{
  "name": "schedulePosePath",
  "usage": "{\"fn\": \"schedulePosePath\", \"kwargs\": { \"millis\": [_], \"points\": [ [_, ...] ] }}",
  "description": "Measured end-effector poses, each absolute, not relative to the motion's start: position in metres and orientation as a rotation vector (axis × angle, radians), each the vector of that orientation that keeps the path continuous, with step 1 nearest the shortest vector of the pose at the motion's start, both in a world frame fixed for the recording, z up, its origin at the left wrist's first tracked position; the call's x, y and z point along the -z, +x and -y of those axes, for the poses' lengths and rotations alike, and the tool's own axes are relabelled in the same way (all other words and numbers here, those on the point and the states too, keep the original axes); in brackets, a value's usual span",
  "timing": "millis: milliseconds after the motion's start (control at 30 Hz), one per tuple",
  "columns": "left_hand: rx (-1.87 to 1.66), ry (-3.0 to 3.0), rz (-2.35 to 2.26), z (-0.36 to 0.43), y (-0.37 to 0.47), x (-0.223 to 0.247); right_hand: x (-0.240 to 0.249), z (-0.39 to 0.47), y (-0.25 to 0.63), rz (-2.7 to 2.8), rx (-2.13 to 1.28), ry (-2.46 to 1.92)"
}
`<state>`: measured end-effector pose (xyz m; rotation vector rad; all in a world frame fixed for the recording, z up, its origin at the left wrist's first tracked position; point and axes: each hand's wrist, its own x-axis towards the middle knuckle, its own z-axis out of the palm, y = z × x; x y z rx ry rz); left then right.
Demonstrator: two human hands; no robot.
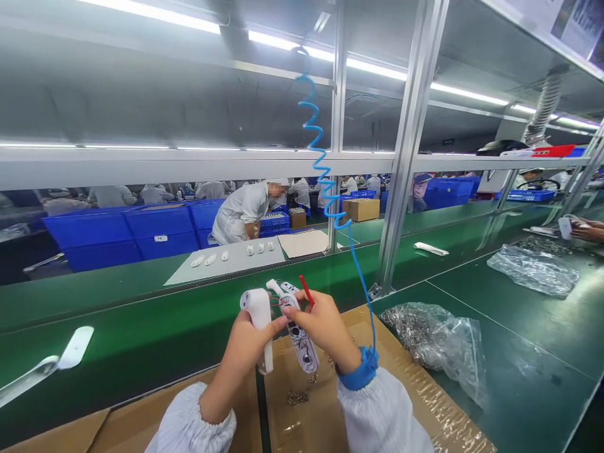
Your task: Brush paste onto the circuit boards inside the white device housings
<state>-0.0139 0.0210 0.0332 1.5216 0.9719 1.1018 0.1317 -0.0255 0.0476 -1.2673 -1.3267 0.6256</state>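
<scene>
My left hand [257, 336] grips a white plastic housing [258, 308], held upright with its rounded end at the top. Close beside it, my right hand [323, 321] holds an oval white part with electronics [302, 346], tilted, its inner side facing me. Thin red wires run between the two pieces. A red stick-like tool [306, 289] also sits in my right hand, pointing up. Around my right wrist is a blue strap [361, 370] with a coiled blue cord [323, 170] rising from it. Small metal screws [297, 397] lie on the cardboard [330, 415] below.
A green conveyor belt [179, 340] crosses ahead, carrying white parts [430, 249]. Plastic bags [443, 346] lie at the right. A metal post [408, 145] stands right of centre. A person in white [240, 211] bends beyond the belt; another person's hand [587, 230] is at far right.
</scene>
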Motion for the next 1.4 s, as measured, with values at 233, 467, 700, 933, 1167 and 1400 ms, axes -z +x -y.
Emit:
{"fn": "schedulePosePath", "kwargs": {
  "millis": [233, 467, 700, 933, 1167, 1400],
  "points": [
    [-1.204, 1.455, -0.771, -0.011, -0.021, -0.003, -0.047, 0.033, 0.125, 1.376, -0.205, -1.388],
    [-1.296, 1.337, -0.764, -0.004, -0.016, 0.008, -0.042, 0.033, 0.118, 1.399, -0.461, -1.414],
    [-1.365, 1.392, -0.87, 0.005, -0.021, -0.005, -0.059, 0.05, 0.131, 1.363, -0.423, -1.3],
    [-1.379, 1.486, -0.887, 0.003, -0.03, -0.015, -0.074, 0.088, 0.157, 0.778, 0.325, -0.891],
    [-1.424, 1.563, -0.825, -0.001, -0.034, -0.009, -0.079, 0.103, 0.148, 0.791, 0.35, -0.584],
    [-1.446, 1.587, -0.803, -0.005, -0.037, -0.002, -0.073, 0.105, 0.151, 1.164, -0.031, -0.581]
  ]
}}
